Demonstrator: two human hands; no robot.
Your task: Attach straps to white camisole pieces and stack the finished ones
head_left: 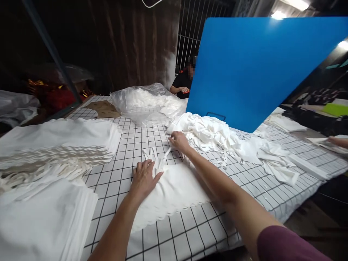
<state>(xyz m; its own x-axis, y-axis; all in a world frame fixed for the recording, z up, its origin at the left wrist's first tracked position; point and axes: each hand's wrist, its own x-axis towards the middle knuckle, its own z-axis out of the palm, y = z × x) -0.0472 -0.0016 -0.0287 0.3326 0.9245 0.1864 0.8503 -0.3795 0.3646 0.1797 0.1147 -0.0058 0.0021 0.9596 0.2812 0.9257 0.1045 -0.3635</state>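
A white camisole [176, 186] with thin straps and a wavy hem lies on the checked tabletop, hem towards me. My left hand [144, 175] rests on its upper left part, palm down with the thumb spread. Beyond the neckline, my right hand [178, 140] pinches the end of a white strap [168, 154] and draws it away from the body of the garment. Part of the camisole's right side is hidden under my right forearm. Just past my right hand lies a loose heap of white garments [206, 128].
Folded stacks of white garments [62, 134] [40, 221] line the table's left side. A clear plastic bag [146, 103] with white cloth sits at the back. A large blue board [252, 69] stands tilted behind the heap. A co-worker [182, 85] is behind it; another person's hand [338, 141] shows far right.
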